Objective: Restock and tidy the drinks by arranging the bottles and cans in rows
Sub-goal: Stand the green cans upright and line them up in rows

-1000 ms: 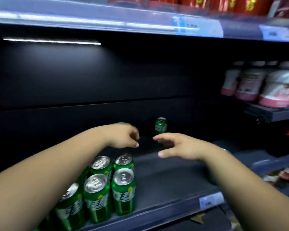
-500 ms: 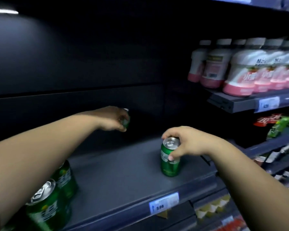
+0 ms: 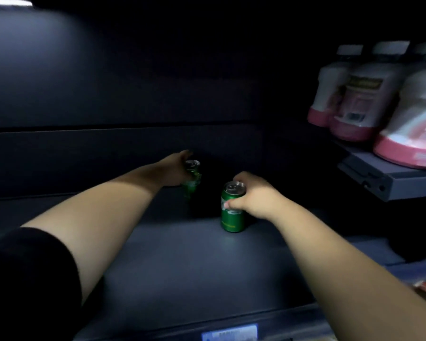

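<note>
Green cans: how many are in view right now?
2. The front can stands on the shelf, gripped by the right hand; the back can is deeper in, held by the left hand. More may be hidden outside the frame.

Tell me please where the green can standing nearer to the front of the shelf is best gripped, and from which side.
Grip the green can round its upper side wall, just under the rim, coming from the right, as the right hand does now. It stands upright on the shelf, a plain cylinder, so thumb and fingers wrap it evenly.
</note>
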`<state>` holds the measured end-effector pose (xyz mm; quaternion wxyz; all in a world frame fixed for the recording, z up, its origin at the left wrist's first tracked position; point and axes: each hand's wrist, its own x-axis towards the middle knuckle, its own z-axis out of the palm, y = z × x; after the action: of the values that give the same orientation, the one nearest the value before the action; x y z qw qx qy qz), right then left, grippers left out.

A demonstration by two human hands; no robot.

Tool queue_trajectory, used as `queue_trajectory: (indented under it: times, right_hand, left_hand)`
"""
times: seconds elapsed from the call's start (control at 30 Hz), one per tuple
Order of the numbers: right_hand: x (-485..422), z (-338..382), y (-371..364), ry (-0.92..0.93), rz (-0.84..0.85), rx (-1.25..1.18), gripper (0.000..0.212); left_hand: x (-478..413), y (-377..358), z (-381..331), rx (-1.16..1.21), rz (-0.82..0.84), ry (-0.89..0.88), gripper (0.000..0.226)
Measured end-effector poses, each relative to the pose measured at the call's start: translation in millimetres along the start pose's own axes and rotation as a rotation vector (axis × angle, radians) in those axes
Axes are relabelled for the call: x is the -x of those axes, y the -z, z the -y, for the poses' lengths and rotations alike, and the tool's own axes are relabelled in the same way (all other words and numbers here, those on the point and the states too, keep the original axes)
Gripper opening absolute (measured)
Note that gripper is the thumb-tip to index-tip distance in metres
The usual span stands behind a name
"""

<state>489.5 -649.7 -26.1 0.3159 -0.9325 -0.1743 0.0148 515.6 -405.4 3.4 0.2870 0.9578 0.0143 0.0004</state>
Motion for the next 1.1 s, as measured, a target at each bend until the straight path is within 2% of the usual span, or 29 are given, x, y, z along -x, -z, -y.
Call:
queue_trajectory:
  times: [0.13, 0.27, 0.37, 0.47, 0.63, 0.7, 0.8, 0.97, 1.1]
  right_hand:
    - [-3, -7, 1, 0.035, 0.055, 0.014, 0.054]
    - [1, -11, 2, 0.055, 0.043, -0.084, 0.050]
    - [4, -9, 1, 0.079, 0.032, -0.119, 0.041]
    - [10, -4, 1, 0.058, 0.003, -0.159, 0.044]
    - [41, 39, -17, 0.116, 0.054, -0.164, 0.067]
    - [57, 61, -30, 0.141, 0.084, -0.187, 0.065]
    - [82, 91, -45, 0.173, 0.138, -0.206, 0.049]
    - [119, 130, -67, 0.204, 0.168, -0.209, 0.055]
    - [141, 151, -81, 0.193, 0.122, -0.208, 0.048]
  left_hand:
    - [-15, -6, 5, 0.000, 0.006, 0.032, 0.063]
    - [2, 3, 3, -0.083, 0.068, 0.011, 0.035]
    - [28, 11, 2, -0.187, 0.161, -0.032, 0.048]
    - [61, 22, -1, -0.285, 0.212, -0.073, 0.058]
    - [119, 39, 9, -0.342, 0.278, -0.102, 0.054]
    - [140, 46, 20, -0.345, 0.261, -0.126, 0.052]
    - [166, 56, 38, -0.332, 0.234, -0.113, 0.052]
    - [202, 71, 59, -0.358, 0.213, -0.099, 0.051]
    - [219, 72, 72, -0.382, 0.176, -0.117, 0.058]
